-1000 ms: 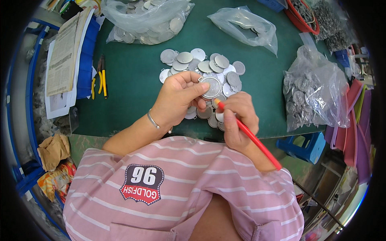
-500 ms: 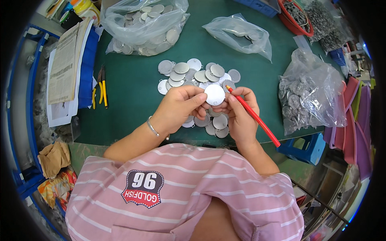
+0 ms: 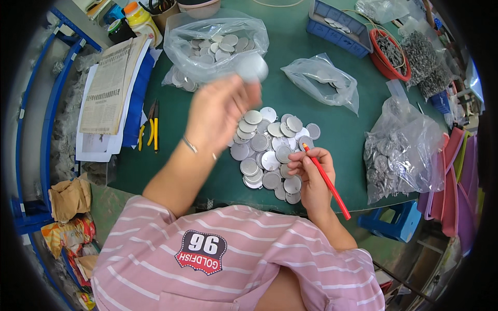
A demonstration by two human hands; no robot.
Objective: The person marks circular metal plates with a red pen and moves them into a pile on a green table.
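Note:
My left hand (image 3: 212, 111), blurred by motion, pinches a round silver metal disc (image 3: 252, 67) at its fingertips. It is raised at the near edge of an open clear plastic bag (image 3: 228, 22) full of similar discs. In my right hand (image 3: 314, 181), a red pencil (image 3: 332, 189) lies between thumb and fingers, its tip pointing away from me. That hand rests beside the right side of a loose pile of metal discs (image 3: 260, 142), some with small tabs on their rims, spread on the green table (image 3: 181, 155).
A smaller clear bag (image 3: 306, 70) with a few discs lies behind the pile. To the right sits a bag of metal parts (image 3: 384, 160); a red basket (image 3: 381, 62) and blue bin (image 3: 332, 36) stand farther back. Yellow-handled pliers (image 3: 150, 132) and papers (image 3: 106, 93) are left.
My left hand has carried the disc away from my right hand, up and left to the large bag. The right hand still has the pencil. The whole view has shifted slightly.

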